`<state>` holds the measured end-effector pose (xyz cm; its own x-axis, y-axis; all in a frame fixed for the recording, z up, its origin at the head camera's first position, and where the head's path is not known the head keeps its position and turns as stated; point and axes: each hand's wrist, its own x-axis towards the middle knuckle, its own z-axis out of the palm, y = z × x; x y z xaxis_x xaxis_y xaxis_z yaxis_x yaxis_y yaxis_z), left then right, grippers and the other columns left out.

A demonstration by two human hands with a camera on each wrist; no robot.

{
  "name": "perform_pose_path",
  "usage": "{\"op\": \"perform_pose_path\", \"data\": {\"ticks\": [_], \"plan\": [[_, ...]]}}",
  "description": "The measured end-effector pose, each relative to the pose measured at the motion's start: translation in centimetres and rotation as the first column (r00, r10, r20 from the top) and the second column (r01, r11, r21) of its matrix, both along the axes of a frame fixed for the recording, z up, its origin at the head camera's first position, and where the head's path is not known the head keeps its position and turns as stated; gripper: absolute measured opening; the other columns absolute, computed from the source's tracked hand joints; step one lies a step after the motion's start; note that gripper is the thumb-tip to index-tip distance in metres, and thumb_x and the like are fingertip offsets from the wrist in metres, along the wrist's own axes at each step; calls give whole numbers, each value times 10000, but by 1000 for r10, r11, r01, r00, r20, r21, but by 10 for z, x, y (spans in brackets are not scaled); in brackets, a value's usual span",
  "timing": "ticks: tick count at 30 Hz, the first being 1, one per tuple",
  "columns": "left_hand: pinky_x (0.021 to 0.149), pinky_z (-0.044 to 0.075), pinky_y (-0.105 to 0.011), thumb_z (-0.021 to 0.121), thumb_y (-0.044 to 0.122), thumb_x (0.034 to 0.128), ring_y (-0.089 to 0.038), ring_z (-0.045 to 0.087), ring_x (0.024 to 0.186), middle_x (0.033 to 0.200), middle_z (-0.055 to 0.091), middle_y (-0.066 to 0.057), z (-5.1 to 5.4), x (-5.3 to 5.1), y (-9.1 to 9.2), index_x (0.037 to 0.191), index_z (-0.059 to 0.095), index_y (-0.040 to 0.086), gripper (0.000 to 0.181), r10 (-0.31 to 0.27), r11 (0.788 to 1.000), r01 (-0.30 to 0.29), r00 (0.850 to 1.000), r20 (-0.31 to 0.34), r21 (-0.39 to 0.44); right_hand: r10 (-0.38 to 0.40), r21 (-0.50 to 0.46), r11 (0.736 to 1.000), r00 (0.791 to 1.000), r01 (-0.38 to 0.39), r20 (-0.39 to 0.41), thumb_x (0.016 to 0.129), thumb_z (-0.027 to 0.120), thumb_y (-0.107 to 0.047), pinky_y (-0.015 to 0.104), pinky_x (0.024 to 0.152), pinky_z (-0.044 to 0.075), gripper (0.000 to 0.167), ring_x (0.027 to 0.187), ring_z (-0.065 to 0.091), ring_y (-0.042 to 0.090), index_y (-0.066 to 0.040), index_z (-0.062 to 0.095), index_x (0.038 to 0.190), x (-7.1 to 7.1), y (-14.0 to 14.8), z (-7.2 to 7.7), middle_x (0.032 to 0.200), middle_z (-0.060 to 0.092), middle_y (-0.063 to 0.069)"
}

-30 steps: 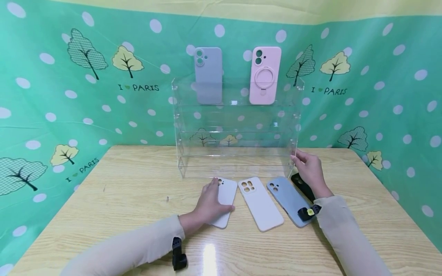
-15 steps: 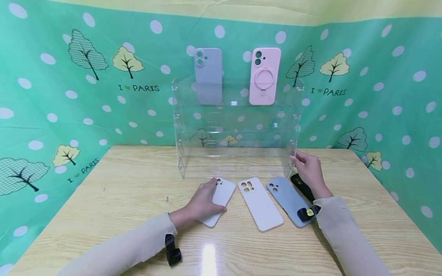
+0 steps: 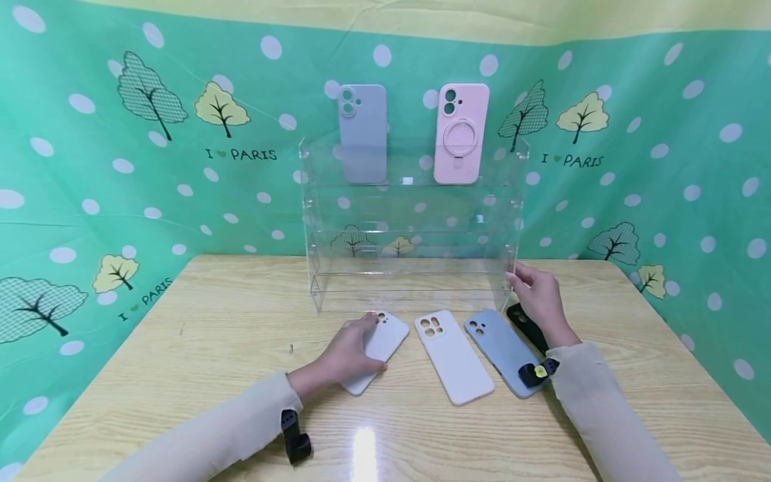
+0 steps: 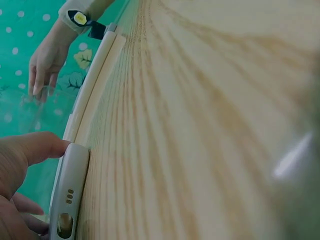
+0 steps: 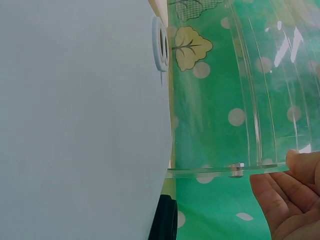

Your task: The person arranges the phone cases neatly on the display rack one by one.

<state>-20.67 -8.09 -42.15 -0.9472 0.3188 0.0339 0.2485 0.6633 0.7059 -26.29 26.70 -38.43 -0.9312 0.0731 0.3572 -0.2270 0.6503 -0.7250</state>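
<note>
Lying nearest on the desk [image 3: 211, 348], a white phone case [image 3: 385, 343] has the left hand [image 3: 345, 349] closed across its width: thumb at the right long edge, fingertips by the camera holes. Long axis slants, camera-hole end away from the person and to the right, facing the clear stand [image 3: 409, 300]. Cannot tell whether its underside touches the desk. To the right, well within the same row: a second white case [image 3: 459, 361] slanting the other way, a blue case [image 3: 501, 348], then a black case [image 3: 525, 323], partly hidden by the right hand [image 3: 541, 300]. That hand pinches the stand's right side panel between thumb and fingers. Left hand is the nearer to the held case; stand sits just beyond it. Top tier: gray-blue case [image 3: 364, 134] left, pink case [image 3: 462, 167] right, both on end. Dotted green cloth [image 3: 241, 214] behind.
</note>
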Motion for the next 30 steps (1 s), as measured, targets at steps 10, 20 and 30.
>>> {"op": "perform_pose_path", "data": {"ticks": [10,20,30], "plan": [[922,488,-392,849,126,553,-304,489,1120,1412,449,-179,6,1,0,1395,389,-37,973,-6,999,5,1000,-20,-47,1,-6,1000,1000,-1,5,970,534,-194,512,833,533,347,995,636,369,-1,576,1256,1,0,2,1180,613,238],[1002,438,-433,857,157,577,-329,488,1169,1417,426,-214,6,-2,-1,1403,351,-62,993,0,997,1,1000,7,-80,0,-18,1000,1000,0,13,968,537,-180,501,837,531,343,1014,629,361,0,574,1258,0,1,1,1191,606,235],[844,490,-355,870,176,539,-263,484,1030,1370,467,-191,5,-8,-3,1383,405,-39,988,0,994,3,1000,20,-106,5,-25,1000,1000,-5,-3,965,542,-179,489,820,539,341,1002,633,346,18,582,1240,-1,0,-1,1158,623,240]]}}
